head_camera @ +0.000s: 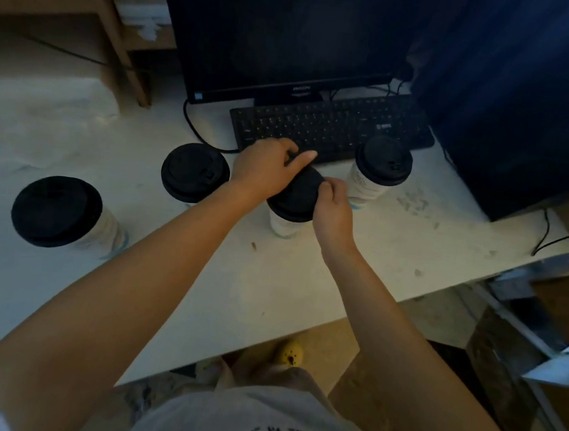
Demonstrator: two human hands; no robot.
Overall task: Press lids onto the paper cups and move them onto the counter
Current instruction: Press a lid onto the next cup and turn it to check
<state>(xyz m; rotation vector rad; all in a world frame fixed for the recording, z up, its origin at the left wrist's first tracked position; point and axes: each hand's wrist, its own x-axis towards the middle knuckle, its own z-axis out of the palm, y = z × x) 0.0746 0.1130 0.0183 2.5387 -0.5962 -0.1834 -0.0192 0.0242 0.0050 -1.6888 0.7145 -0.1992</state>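
Observation:
Several white paper cups with black lids stand on the white counter point(304, 286). Both my hands are on the middle cup point(284, 224) and its black lid point(298, 199). My left hand point(266, 169) lies over the lid's far left side with the fingers curled on its rim. My right hand point(333, 207) pinches the lid's right edge. Lidded cups stand at the far left point(59, 213), left of centre point(194, 173) and to the right by the keyboard point(380, 165).
A black keyboard point(328, 126) and a dark monitor point(285, 33) sit just behind the cups, with a cable point(194, 128) trailing on the counter. A dark computer case point(527, 99) stands at the right. The counter's front edge runs diagonally near me; a metal frame point(542, 323) is lower right.

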